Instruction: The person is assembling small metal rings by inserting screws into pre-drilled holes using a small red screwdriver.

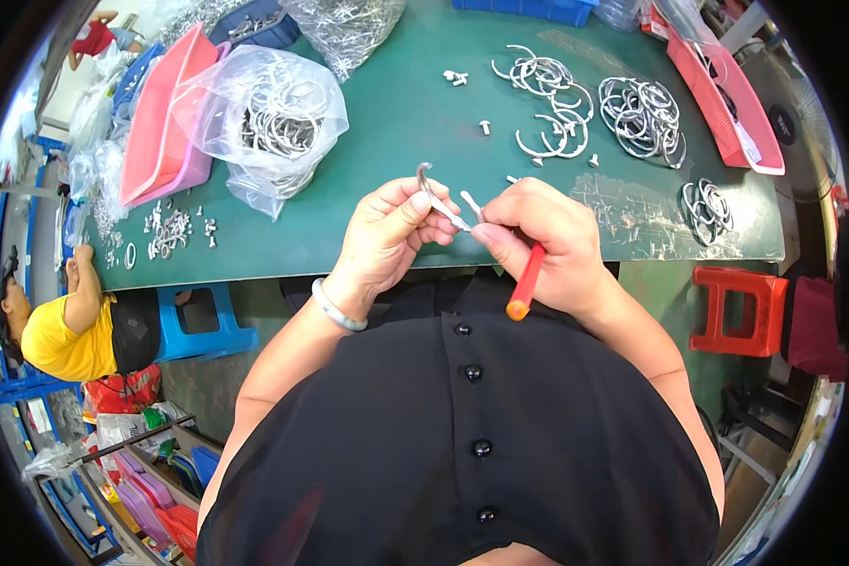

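Observation:
Just past the table's near edge, my left hand pinches a curved silver metal clamp-like band between thumb and fingers. Its hooked end sticks up above the fingertips, and its other end reaches toward my right hand. Closed around a red stick-like handle with an orange end, my right hand has the thumb and forefinger at the band's far end. The handle's front part is hidden in the fingers. A small pale metal piece stands up by the right fingertips; what holds it is unclear.
On the green table lie loose metal rings, open bands and small screw-like parts. A plastic bag of rings and a pink basket stand left, another pink basket right. A person in yellow sits left.

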`<state>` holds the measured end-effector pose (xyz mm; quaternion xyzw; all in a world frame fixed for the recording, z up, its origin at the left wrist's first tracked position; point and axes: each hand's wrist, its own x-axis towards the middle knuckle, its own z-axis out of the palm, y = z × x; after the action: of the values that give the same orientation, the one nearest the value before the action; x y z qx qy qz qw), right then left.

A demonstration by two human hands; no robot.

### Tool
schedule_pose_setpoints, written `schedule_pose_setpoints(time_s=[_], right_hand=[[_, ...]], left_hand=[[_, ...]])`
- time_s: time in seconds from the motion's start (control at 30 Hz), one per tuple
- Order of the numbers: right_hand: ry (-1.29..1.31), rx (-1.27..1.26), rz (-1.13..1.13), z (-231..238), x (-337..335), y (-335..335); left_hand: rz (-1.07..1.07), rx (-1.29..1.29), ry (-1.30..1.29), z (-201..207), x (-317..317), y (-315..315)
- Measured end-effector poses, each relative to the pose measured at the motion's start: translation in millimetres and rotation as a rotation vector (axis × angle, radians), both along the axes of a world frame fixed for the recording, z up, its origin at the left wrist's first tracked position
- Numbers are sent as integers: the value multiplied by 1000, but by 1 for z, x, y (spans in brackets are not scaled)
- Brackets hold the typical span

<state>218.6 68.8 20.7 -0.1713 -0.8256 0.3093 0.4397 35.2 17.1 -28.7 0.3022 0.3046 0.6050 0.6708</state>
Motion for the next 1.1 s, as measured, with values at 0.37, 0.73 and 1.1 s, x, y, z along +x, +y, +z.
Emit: schedule_pose_setpoints(time_s=[0.37,0.73,1.1], right_hand=[[55,14,15,6,-15,2],[-44,7,-49,-11,15,26],[-59,48,-88,-13,23,22]], left_hand=[[-82,-120,-120,-3,7,-5],[504,596,929,20,2,-7],[534,834,1213,31,7,-5]])
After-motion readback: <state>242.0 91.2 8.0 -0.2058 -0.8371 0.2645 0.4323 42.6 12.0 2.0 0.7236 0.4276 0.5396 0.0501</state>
